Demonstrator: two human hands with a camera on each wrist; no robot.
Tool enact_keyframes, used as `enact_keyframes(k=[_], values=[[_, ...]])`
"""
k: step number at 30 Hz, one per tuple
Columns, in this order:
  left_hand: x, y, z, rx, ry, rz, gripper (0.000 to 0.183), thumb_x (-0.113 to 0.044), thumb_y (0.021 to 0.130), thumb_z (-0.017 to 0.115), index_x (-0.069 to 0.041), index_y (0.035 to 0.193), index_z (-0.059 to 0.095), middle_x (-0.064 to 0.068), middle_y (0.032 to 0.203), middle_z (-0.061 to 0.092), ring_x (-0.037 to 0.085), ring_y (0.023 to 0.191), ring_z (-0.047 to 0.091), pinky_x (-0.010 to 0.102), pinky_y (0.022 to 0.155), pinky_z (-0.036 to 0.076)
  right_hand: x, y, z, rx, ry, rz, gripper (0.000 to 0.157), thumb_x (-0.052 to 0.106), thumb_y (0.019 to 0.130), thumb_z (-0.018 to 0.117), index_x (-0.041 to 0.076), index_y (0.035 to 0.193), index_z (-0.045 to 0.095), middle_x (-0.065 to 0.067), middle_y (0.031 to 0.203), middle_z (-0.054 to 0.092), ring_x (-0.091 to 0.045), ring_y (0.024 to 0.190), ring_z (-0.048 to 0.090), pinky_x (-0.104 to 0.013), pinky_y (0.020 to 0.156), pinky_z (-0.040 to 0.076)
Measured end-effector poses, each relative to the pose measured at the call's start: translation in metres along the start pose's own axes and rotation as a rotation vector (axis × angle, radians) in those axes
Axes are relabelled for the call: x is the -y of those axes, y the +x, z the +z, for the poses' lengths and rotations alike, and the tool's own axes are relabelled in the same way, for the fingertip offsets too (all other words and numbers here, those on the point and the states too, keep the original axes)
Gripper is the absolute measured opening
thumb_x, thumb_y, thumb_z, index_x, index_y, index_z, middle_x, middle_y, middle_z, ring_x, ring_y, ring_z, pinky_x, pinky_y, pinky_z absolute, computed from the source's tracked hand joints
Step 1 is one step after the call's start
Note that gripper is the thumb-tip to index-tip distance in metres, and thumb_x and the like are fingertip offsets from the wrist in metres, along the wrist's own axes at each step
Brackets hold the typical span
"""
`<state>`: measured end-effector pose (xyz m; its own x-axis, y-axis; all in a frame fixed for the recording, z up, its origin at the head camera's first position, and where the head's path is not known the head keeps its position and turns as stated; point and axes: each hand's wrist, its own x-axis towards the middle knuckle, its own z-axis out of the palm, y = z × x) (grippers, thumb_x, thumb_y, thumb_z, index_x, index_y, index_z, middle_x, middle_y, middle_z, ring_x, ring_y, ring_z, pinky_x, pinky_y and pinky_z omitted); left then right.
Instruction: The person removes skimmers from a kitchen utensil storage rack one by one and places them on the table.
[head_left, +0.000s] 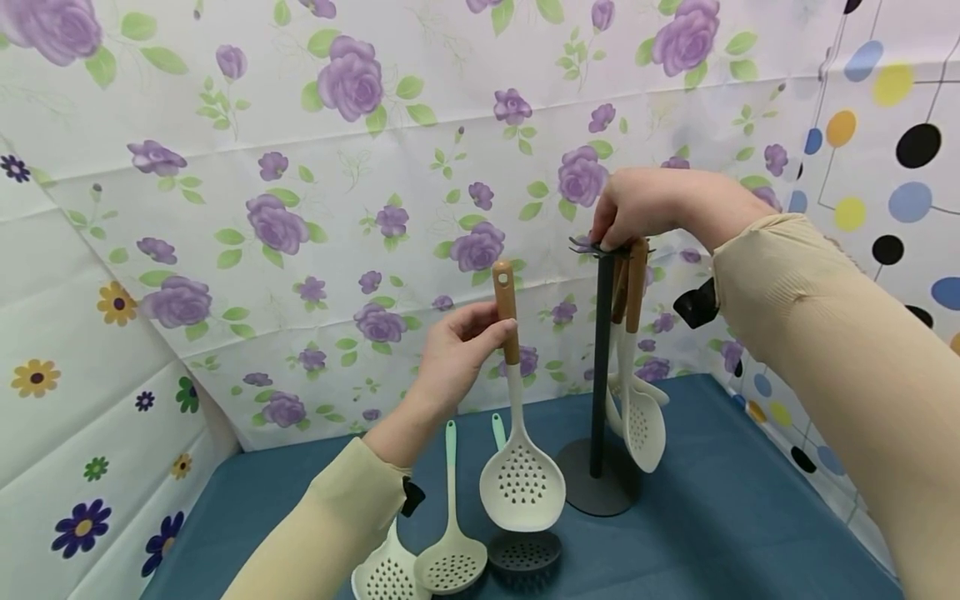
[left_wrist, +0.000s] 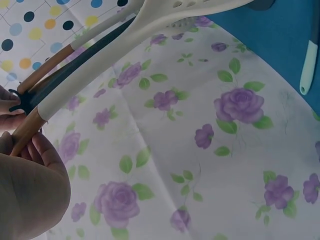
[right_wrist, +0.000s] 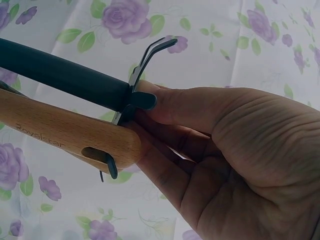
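My left hand [head_left: 457, 354] pinches the wooden handle of a white skimmer [head_left: 522, 487], which hangs upright, perforated head down, left of a black utensil stand [head_left: 602, 375]. In the left wrist view the fingers are round the handle's wooden part [left_wrist: 29, 131]. My right hand [head_left: 660, 200] grips the hooked crown at the top of the stand. Up close in the right wrist view, thumb and fingers pinch the crown beside a hook [right_wrist: 112, 165] that passes through a wooden handle [right_wrist: 65, 130]. A slotted spoon [head_left: 643, 429] hangs from the stand's right side, partly covering other utensils.
On the blue tabletop [head_left: 712, 500] lie a white perforated skimmer [head_left: 388, 577], a pale skimmer [head_left: 452, 562] with a mint handle end, and a dark perforated skimmer [head_left: 525, 550]. A mint handle [head_left: 498, 431] shows behind the held skimmer. Floral cloth [head_left: 420, 192] hangs behind.
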<state>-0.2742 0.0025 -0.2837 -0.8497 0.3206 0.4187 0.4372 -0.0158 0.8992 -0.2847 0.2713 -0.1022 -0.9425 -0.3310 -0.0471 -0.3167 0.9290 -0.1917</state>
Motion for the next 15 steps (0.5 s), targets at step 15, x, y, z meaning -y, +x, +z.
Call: enact_keyframes(k=[15], values=[[-0.005, -0.023, -0.041, -0.057, 0.045, -0.043, 0.034, -0.024, 0.097, 0.075, -0.011, 0.128, 0.071, 0.008, 0.118, 0.069, 0.024, 0.107, 0.065, 0.035, 0.09, 0.056, 0.0, 0.001, 0.001, 0.005, 0.03, 0.002, 0.024, 0.008, 0.098, 0.065, 0.001, 0.119, 0.075, -0.015, 0.114, 0.072, -0.025, 0.097, 0.066, -0.045, 0.085, 0.055]])
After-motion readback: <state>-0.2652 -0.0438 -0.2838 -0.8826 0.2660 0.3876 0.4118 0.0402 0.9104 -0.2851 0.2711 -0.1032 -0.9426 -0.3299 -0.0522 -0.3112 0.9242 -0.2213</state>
